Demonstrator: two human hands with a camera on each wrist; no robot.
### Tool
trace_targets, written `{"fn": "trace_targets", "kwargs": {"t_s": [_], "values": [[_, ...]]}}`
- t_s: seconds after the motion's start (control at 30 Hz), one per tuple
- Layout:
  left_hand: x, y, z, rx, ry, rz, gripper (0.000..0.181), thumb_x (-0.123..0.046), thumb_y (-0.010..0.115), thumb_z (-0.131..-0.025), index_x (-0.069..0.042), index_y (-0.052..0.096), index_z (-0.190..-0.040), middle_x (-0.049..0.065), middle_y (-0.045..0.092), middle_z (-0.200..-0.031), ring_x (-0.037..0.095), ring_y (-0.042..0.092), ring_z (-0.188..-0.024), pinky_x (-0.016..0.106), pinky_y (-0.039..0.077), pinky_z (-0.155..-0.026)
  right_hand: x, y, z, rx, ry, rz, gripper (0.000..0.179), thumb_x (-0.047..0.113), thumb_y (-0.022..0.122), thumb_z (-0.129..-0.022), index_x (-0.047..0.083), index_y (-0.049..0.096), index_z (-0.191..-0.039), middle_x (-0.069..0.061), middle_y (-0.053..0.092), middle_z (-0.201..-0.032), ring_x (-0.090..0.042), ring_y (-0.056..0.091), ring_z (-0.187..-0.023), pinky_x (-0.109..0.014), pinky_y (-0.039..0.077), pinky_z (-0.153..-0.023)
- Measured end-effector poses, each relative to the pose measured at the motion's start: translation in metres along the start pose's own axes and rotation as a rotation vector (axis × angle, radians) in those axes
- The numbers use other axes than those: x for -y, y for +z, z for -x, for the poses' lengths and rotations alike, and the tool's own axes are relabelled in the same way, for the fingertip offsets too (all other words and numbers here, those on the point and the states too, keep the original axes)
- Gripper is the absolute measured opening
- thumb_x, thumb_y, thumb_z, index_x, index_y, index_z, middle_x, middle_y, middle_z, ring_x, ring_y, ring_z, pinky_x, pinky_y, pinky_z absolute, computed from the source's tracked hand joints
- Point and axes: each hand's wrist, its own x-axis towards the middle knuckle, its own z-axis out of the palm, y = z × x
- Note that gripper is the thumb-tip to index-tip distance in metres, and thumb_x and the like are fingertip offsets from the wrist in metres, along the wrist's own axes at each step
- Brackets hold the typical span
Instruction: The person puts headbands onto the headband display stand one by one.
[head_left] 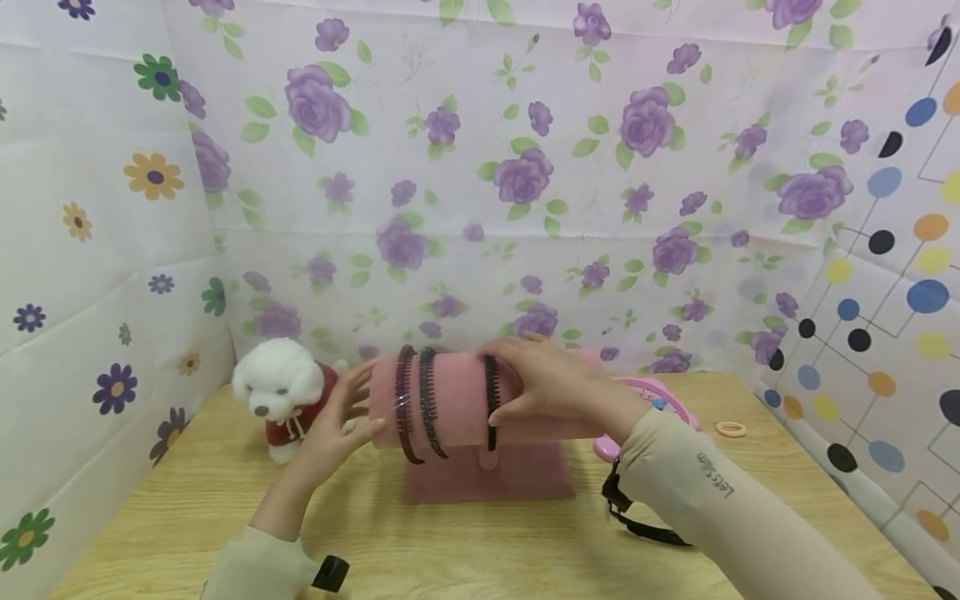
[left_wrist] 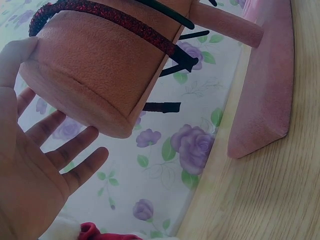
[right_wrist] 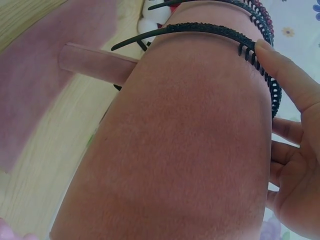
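Note:
A pink padded roll (head_left: pixel 461 392) on a post and flat base (head_left: pixel 487 483) carries three toothed headbands. A dark red glittery headband (head_left: pixel 405 404) and a dark grey glittery headband (head_left: pixel 428 400) sit toward the left end; a black headband (head_left: pixel 492 404) is right of centre. My left hand (head_left: pixel 341 429) is at the roll's left end, fingers spread and thumb touching its edge. My right hand (head_left: pixel 551 375) reaches over the roll beside the black headband. In the right wrist view its thumb (right_wrist: pixel 280 67) touches that headband, while the other fingers are partly hidden behind the roll.
A white plush dog (head_left: pixel 276 383) in red clothing sits behind my left hand. Right of the stand lie a pink framed object (head_left: pixel 671 400), partly hidden by my right arm, and a small peach ring (head_left: pixel 731 428). Patterned cloth (head_left: pixel 480 233) encloses the wooden table (head_left: pixel 450 550).

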Motion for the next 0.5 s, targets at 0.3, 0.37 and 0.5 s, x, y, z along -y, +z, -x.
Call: {"fn": "trace_targets", "kwargs": {"t_s": [0.3,0.37,0.5], "values": [[0.000,0.000,0.000,0.001,0.000,0.001,0.075,-0.006,0.060,-0.090,-0.024,0.020,-0.152,0.019,0.028,-0.154,0.044,0.042,-0.126,0.056,0.046,-0.089,0.004,0.002,-0.007,0.012,-0.024,-0.011,0.080,0.046,0.081,-0.073,0.019,0.046,-0.139,0.002,0.052,-0.142,-0.018,0.046,-0.134,-0.046,0.019,-0.120],[0.000,0.000,0.000,-0.001,0.001,-0.006,0.075,-0.006,0.059,-0.091,-0.023,0.020,-0.152,0.020,0.029,-0.154,0.043,0.042,-0.126,0.055,0.046,-0.089,0.005,0.003,-0.009,0.012,-0.031,-0.021,0.079,0.045,0.081,-0.073,0.018,0.046,-0.139,0.003,0.052,-0.142,-0.017,0.045,-0.134,-0.047,0.018,-0.120],[0.000,0.000,-0.001,-0.006,0.010,-0.023,0.074,-0.005,0.059,-0.091,-0.021,0.020,-0.152,0.019,0.030,-0.154,0.041,0.042,-0.126,0.052,0.044,-0.093,0.007,0.006,-0.012,0.009,-0.039,-0.037,0.079,0.044,0.081,-0.073,0.019,0.046,-0.139,0.003,0.051,-0.142,-0.016,0.044,-0.135,-0.049,0.017,-0.120]]}}
